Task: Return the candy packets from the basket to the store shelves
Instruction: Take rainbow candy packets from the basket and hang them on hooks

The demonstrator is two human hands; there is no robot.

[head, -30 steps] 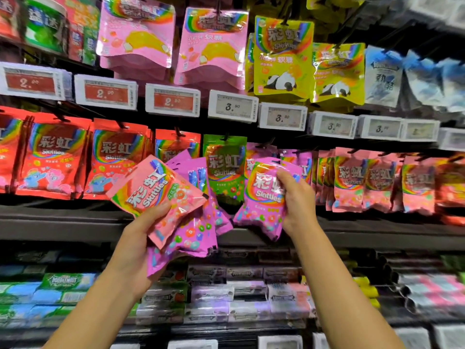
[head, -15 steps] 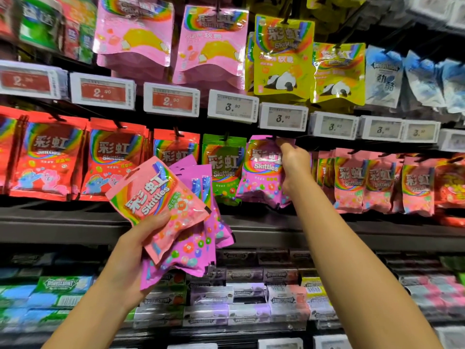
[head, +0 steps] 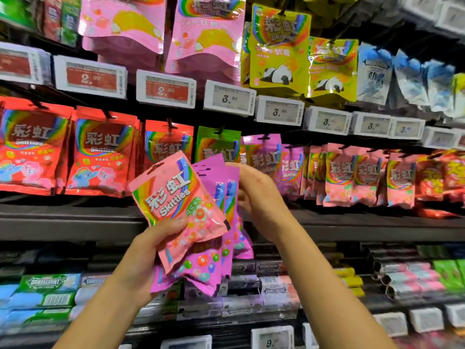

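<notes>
My left hand [head: 156, 245] grips a fanned bunch of Skittles packets in front of the middle shelf. A salmon-pink packet [head: 176, 197] lies on top, with several purple packets [head: 201, 268] behind it. My right hand [head: 259, 192] is at the right edge of that bunch, its fingers curled round the upper edge of a rear purple packet. Behind the hands, a purple packet [head: 264, 159] hangs on its peg between the green packet [head: 216, 147] and the pink ones. No basket is in view.
Red packets [head: 100, 152] hang at the left and pink packets [head: 339, 177] at the right of the same row. Price tags [head: 229, 98] line the rail above, under yellow panda packs [head: 279, 46]. Gum boxes [head: 47, 283] fill the shelves below the dark ledge [head: 63, 217].
My right hand hung its purple packet on the peg, let it go, and came back down and left to the bunch in my left hand. The view moved closer to the shelf.
</notes>
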